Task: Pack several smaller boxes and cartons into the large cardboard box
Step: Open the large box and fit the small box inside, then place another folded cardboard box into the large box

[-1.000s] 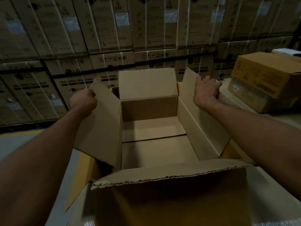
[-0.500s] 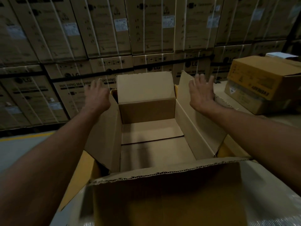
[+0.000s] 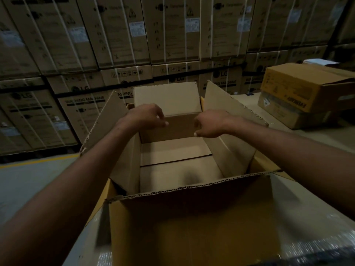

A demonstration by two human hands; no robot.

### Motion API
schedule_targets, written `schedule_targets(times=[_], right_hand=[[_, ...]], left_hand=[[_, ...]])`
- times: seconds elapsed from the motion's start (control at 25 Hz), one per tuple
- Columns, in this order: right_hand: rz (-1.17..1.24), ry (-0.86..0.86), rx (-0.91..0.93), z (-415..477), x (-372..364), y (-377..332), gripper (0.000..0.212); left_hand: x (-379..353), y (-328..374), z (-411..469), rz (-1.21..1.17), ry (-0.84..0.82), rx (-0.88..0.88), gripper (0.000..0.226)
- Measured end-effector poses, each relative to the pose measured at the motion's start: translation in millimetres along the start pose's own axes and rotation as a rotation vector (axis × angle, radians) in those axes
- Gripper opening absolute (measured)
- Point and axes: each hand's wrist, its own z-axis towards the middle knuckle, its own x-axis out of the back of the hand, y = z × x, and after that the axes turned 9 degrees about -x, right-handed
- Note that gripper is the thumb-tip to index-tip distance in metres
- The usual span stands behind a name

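Note:
The large cardboard box (image 3: 178,173) stands open in front of me with nothing inside. Its four flaps stand up; the near flap (image 3: 192,223) tilts toward me. My left hand (image 3: 148,117) and my right hand (image 3: 209,123) hover over the far end of the opening, close together, fingers loosely curled and holding nothing. Both sit just in front of the far flap (image 3: 167,96); I cannot tell whether they touch it. Two smaller cartons are stacked at the right: a yellow-brown one (image 3: 299,85) on a lower carton (image 3: 288,116).
A wall of strapped washing machine cartons (image 3: 134,45) fills the background. The stacked cartons rest on a pale surface (image 3: 269,127) at the right. Grey floor with a yellow line (image 3: 28,164) lies to the left. Shiny wrap (image 3: 315,235) shows under the box.
Both hands have left the side flaps and moved inward over the box's far end. Their fingers went from spread flat to loosely curled.

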Motion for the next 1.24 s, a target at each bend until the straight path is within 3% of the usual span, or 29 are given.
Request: schedule_targets(times=[0.2,0.28,0.4,0.52,0.64,0.8,1.0,1.24], right_hand=[[0.066,0.127,-0.025,-58,10,0,0.037],[0.111,0.206,-0.029,-81,11,6,0.039],[0.234,0.368,-0.029,-119,10,23,0.034],[0.368,0.591,-0.009,-165,2,50,0.024],[0.460,0.736,-0.012,-219,-22,91,0.017],[0.578,0.715,-0.056,-280,-61,165,0.014],[0.659,0.638,-0.176,-317,-93,256,0.009],[0.718,0.547,-0.307,-306,-128,339,0.011]], left_hand=[[7,59,-39,-0.166,0.005,-0.096,0.044],[8,82,-57,-0.115,0.053,-0.117,0.049],[2,121,-85,0.009,0.264,-0.172,0.051],[-15,173,-112,-0.119,0.505,-0.241,0.045],[-47,236,-125,-0.236,0.636,-0.247,0.042],[-91,334,-133,-0.375,0.721,-0.216,0.035],[-133,424,-114,-0.499,0.595,-0.205,0.038],[-165,473,-61,-0.579,0.488,-0.195,0.043]])
